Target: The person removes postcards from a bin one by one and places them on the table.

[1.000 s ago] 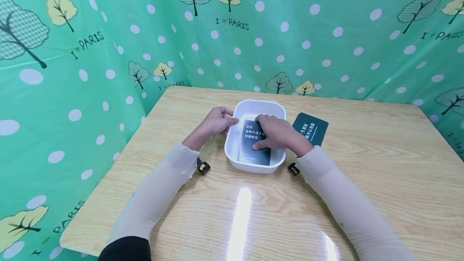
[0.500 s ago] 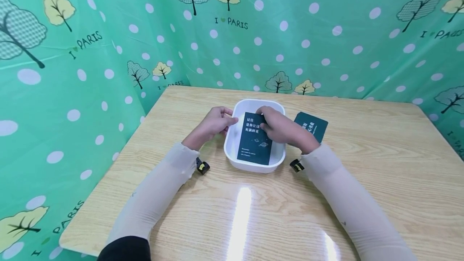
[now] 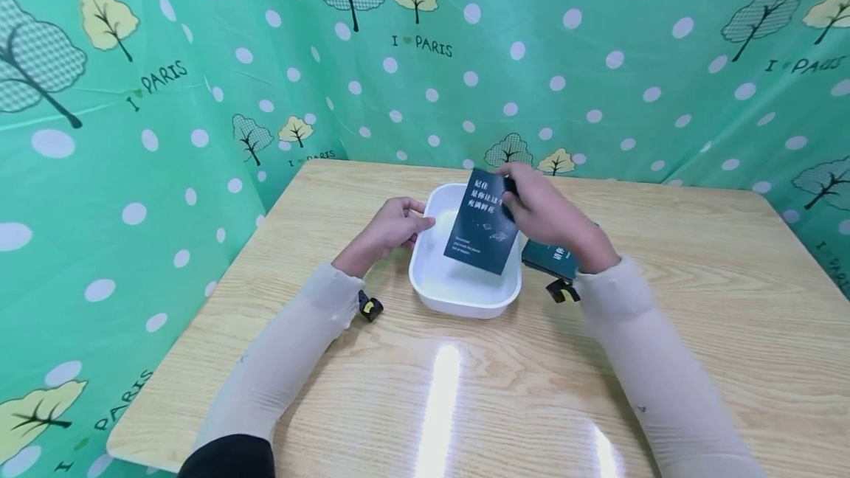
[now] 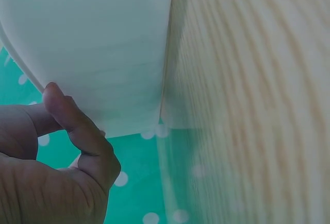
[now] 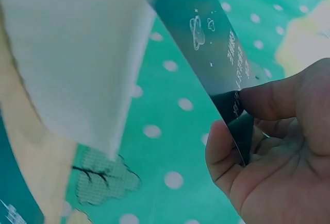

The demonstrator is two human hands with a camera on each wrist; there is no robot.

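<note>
A thin dark green notebook (image 3: 482, 223) with white lettering and small planet drawings is tilted above the white plastic tub (image 3: 468, 310). My right hand (image 3: 547, 212) pinches its upper right edge; in the right wrist view the thumb (image 5: 273, 98) lies on the cover with fingers behind it. At the tub's left side, my left hand (image 3: 392, 229) holds the rim between thumb and fingers, as the left wrist view also shows. A second dark green notebook (image 3: 550, 258) lies on the table right of the tub, partly hidden under my right hand and wrist.
The tub stands on a light wood table (image 3: 372, 404). Behind and to the left hangs a green dotted curtain (image 3: 279, 43) with tree prints. Black straps (image 3: 370, 307) show at both wrists.
My right hand has lifted the notebook up and to the right out of the tub, tilting it. The tub's inside floor now shows. My left hand has stayed on the rim.
</note>
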